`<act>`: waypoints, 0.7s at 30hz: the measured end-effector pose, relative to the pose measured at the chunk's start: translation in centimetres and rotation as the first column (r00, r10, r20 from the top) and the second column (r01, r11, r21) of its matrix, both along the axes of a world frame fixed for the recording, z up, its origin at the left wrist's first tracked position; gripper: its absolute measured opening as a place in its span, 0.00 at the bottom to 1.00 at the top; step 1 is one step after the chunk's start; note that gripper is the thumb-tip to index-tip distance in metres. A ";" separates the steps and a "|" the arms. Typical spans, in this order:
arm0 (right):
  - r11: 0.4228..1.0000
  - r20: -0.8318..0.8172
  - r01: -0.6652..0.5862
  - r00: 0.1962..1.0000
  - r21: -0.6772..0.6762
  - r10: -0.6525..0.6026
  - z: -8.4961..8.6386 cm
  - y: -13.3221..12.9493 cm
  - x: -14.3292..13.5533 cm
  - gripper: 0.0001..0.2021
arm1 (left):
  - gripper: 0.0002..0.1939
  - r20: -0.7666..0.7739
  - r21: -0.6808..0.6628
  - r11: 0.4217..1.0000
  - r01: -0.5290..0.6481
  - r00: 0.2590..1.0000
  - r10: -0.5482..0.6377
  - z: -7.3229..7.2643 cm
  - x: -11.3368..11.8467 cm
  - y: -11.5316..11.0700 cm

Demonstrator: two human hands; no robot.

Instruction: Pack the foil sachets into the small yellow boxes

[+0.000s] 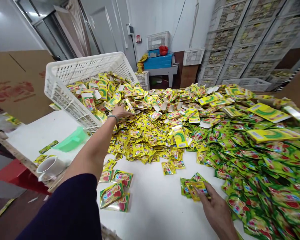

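My left hand (121, 112) reaches out over the yellow boxes at the mouth of a tipped white crate (90, 66). Its fingers are spread, and nothing shows in its grip. Low on the right, my right hand (210, 200) pinches a yellow sachet (196, 188), with green sachets (184, 187) just under it. Behind lies a heap of yellow sachets (147, 133), and a large pile of green sachets (260, 173) covers the right side. A yellow box (180, 136) rests on the heap. Several green and yellow packs (111, 194) sit on the white table beside my left forearm.
On the left are a white mug (51, 166), a light green tray (72, 140) and a brown carton (17, 83). Stacked white crates (230, 43) stand at the back right. A blue box (158, 61) sits on a small table at the back.
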State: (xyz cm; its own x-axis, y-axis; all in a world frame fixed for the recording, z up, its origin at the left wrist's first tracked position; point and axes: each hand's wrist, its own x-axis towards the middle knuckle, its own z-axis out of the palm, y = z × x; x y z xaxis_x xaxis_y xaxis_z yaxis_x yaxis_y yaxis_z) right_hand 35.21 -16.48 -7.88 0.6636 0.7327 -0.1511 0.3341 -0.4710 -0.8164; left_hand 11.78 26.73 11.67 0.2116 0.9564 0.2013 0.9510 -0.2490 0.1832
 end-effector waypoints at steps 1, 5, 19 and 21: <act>1.000 0.003 -0.003 1.000 0.003 0.003 0.2 0.1 -0.1 0.28 | 0.44 -0.022 -0.007 1.000 0.028 0.999 -0.029 -0.2 0.9 -0.3; 0.997 0.048 -0.038 0.998 0.060 0.035 1.0 0.4 -0.1 0.26 | 0.30 -0.146 0.016 0.979 0.205 0.969 -0.201 -0.5 3.9 -1.8; 0.978 0.148 -0.076 0.988 0.194 0.047 2.6 0.3 0.6 0.21 | 0.36 -0.159 0.145 0.986 0.085 0.985 -0.061 -0.4 7.5 -7.4; 0.980 0.154 -0.054 0.988 0.190 0.025 2.6 0.3 0.7 0.22 | 0.43 -0.137 0.057 0.998 0.016 0.991 -0.008 0.0 5.8 -6.2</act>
State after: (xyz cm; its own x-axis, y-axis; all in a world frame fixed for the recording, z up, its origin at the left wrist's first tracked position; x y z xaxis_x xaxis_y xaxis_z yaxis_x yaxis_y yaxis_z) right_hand 35.87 -16.16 -5.30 0.6377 0.7645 0.0947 0.4746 -0.2931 -0.8300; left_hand 17.61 20.56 11.72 0.2526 0.9412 0.2242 0.9629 -0.2673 0.0370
